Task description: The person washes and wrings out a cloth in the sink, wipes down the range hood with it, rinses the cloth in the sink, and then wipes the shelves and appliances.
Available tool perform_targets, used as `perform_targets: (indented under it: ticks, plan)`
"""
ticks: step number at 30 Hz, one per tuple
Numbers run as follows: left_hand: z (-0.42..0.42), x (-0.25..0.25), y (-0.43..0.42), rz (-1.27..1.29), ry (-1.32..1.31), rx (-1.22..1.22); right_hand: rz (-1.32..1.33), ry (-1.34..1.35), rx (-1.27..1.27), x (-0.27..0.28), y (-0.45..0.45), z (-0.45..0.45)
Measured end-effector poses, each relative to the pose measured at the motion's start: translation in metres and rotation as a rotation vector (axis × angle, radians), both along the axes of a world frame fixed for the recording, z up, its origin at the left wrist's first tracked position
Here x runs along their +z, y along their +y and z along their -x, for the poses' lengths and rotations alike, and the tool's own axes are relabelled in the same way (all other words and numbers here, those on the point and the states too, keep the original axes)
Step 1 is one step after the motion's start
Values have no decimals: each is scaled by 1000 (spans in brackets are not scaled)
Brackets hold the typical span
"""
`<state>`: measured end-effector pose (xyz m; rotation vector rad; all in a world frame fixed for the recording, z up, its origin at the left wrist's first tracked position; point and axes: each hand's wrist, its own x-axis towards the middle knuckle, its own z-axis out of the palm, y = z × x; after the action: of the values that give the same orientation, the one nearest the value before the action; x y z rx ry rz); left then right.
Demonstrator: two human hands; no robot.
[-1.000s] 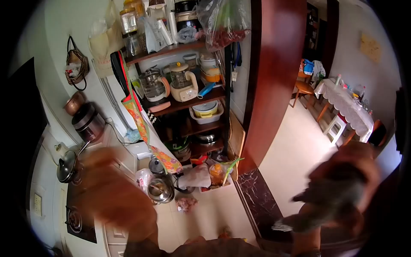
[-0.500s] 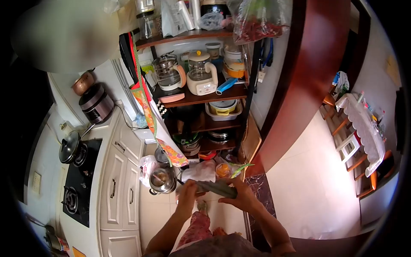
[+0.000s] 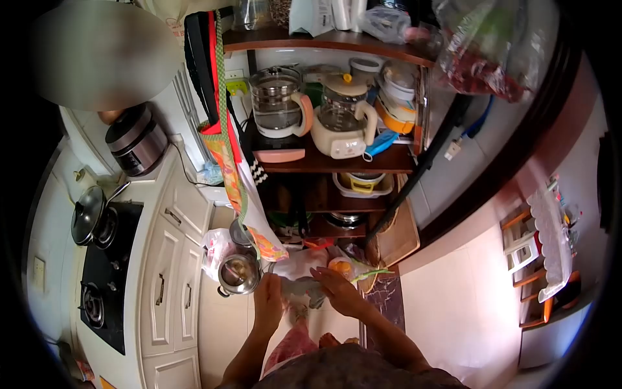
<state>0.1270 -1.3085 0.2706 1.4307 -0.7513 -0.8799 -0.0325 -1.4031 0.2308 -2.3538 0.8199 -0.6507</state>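
In front of my body, my left hand (image 3: 267, 297) is closed on one end of a grey-green cloth-like item (image 3: 301, 290). My right hand (image 3: 340, 292) is at the item's other end, its fingers bent over the edge. The item is stretched between both hands, and its exact kind is too blurred to tell. Just left of my left hand, a steel pot (image 3: 238, 273) stands on the floor. Beyond the hands lie a pale bag (image 3: 304, 262) and an orange-coloured item (image 3: 341, 266) at the foot of the shelf.
A dark wooden shelf (image 3: 324, 162) holds a glass kettle (image 3: 276, 104) and a cream kettle (image 3: 343, 120). An apron (image 3: 227, 162) hangs at its left. The counter at left carries a gas stove (image 3: 110, 272) and a rice cooker (image 3: 136, 141). A doorway and a covered table (image 3: 551, 240) are at right.
My hands, wide apart and blurred a second ago, have come together in front of me around the grey-green item. The view has shifted, so the shelf looks closer.
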Motion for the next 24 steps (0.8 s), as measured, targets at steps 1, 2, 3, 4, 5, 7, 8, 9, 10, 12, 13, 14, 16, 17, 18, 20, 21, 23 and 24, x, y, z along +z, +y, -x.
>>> perform_targets:
  ticks: [1,2,3,4,5,7,8,9,10,12,13,14,16,17,18,20,21,23,24]
  plan:
    - [-10,-5,-6,-33,84,17,9,-7,0,6,2,-1]
    - [-23,-12,-22,23,144,99,11,61,-2,6,-12,-15]
    - [-31,-14,-30,77,195,181,12,122,-4,8,-22,-25]
    - [-36,-11,-25,51,213,102,83,55,5,10,-23,-26]
    - [-46,-14,-36,52,214,104,84,57,6,7,-36,-38]
    - [-49,-14,-43,196,206,136,15,-245,49,19,-44,-45]
    - [-51,-18,-53,192,212,111,-592,-205,-2,29,-50,-46]
    - [-50,-21,-56,156,287,-22,-593,-211,-19,34,-54,-50]
    - [-49,-25,-66,124,357,-177,-662,-395,-81,36,-62,-55]
    - [-46,-29,-62,39,525,-375,-788,-545,-143,49,-63,-61]
    - [-30,-24,-76,-15,507,-304,-773,-569,-168,47,-77,-57]
    - [-28,-27,-75,-60,542,-275,-534,-464,-99,41,-84,-56]
    - [-25,-37,-81,-66,592,-206,-702,-334,-332,39,-128,-34]
    - [-26,-38,-74,-64,596,-206,-490,-391,-338,36,-132,-32]
    - [-26,-24,-71,-85,663,-148,-307,-408,-483,23,-160,-23]
    - [-23,-25,-72,-49,676,-125,-6,-185,-657,42,-212,5]
    - [-22,-25,-72,-31,683,-114,218,-184,-672,36,-241,13]
    - [-27,-60,-66,63,249,-173,274,17,-712,32,-273,22]
    - [-21,-52,-70,82,216,-173,289,169,-715,31,-304,27]
